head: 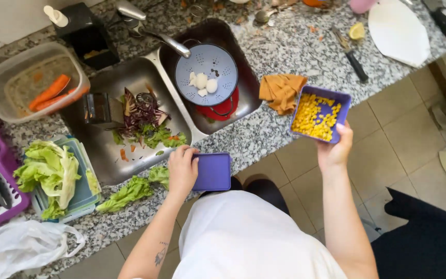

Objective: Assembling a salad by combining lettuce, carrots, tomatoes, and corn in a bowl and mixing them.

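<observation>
My right hand (335, 151) grips a purple square container (343, 98) full of yellow corn kernels (313, 118), held over the counter's front edge. My left hand (181, 169) rests on a flat purple lid (213, 171) lying at the edge of the granite counter (274, 46), thumb over its left side. Just left of that hand lie green lettuce leaves (130, 191).
A double steel sink (153, 64) holds vegetable scraps (143, 121) and a blue colander (207, 72) with white pieces. An orange cloth (282, 90), a knife (351, 54), a white board (398, 31), a tub with carrots (32, 82) and lettuce on stacked lids (52, 173) surround it.
</observation>
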